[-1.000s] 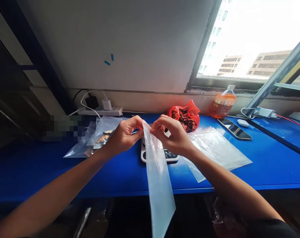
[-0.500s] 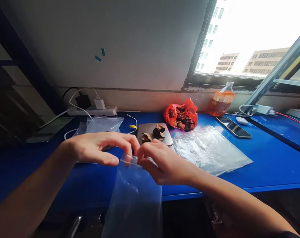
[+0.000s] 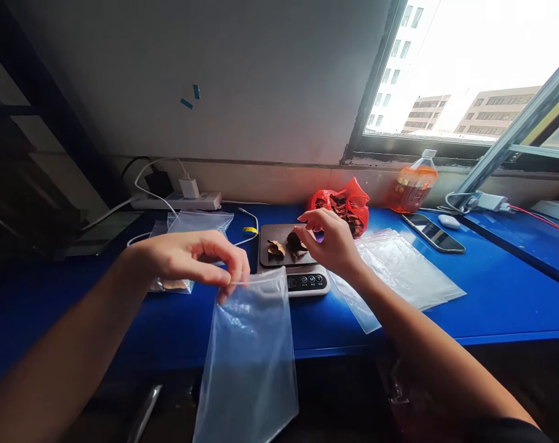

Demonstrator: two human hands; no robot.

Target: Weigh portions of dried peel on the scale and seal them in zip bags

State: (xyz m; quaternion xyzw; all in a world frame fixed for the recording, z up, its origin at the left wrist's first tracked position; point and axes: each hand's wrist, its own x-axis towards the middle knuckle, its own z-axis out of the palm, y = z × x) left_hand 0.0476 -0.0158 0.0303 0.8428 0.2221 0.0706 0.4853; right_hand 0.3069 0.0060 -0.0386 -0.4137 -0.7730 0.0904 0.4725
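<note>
My left hand (image 3: 200, 261) pinches the top edge of a clear plastic zip bag (image 3: 251, 357), which hangs down past the table's front edge. Over the kitchen scale (image 3: 265, 243) is my right hand (image 3: 329, 240), its thumb and fingers apart. Right beside its fingertips lies a dark dried brown piece (image 3: 296, 245); whether they touch it I cannot tell. Another curled dried piece (image 3: 275, 248) rests farther left on the scale plate. The bag's upper corner hides part of the scale's button panel (image 3: 313, 281).
Behind my right hand stands a red plastic bag (image 3: 360, 200) of dried pieces. Flat clear bags (image 3: 408, 271), a phone (image 3: 433, 232), an earbud case (image 3: 449, 221) and an orange drink bottle (image 3: 414, 184) are to the right. At left are filled clear bags (image 3: 200, 221) and a power strip (image 3: 210, 200).
My right hand has let go of the bag's top edge and moved up and right over the scale. My left hand keeps the bag, and the scale's panel now shows.
</note>
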